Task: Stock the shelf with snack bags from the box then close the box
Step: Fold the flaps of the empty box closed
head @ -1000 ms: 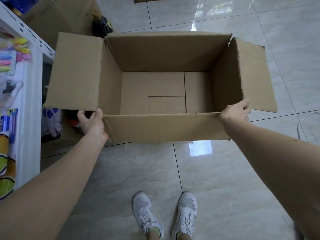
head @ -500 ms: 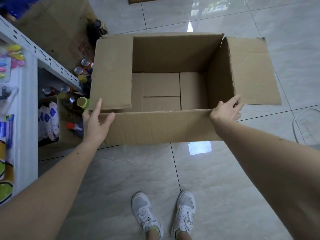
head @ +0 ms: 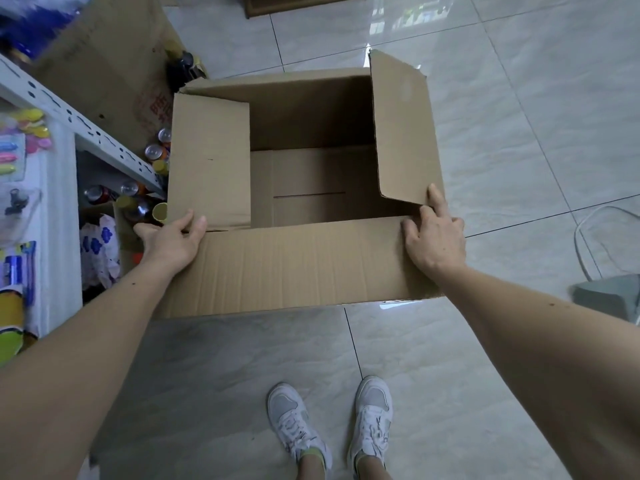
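The cardboard box point(head: 304, 174) stands on the tiled floor point(head: 519, 133), directly ahead of the person's white sneakers point(head: 370, 420). Its interior is bare cardboard; no snack bags show inside. The left end flap point(head: 209, 164) is folded inward over the opening. The right end flap point(head: 405, 133) is tilted partway in, not yet flat. The near long flap point(head: 294, 265) hangs out toward the person.

The left hand point(head: 173, 237) pinches the near corner of the left end flap, thumb and fingers curled on the cardboard edge. The right hand point(head: 433, 233) lies with straightened fingers against the near corner of the right end flap, index finger extended along its edge; it presses rather than grips.

At left, the white metal shelf point(head: 86, 133) carries coloured packets; their print is too blurred to read. Drink cans point(head: 156, 150) lie below it. A second carton point(head: 104, 64) behind bears red printed characters, illegible.
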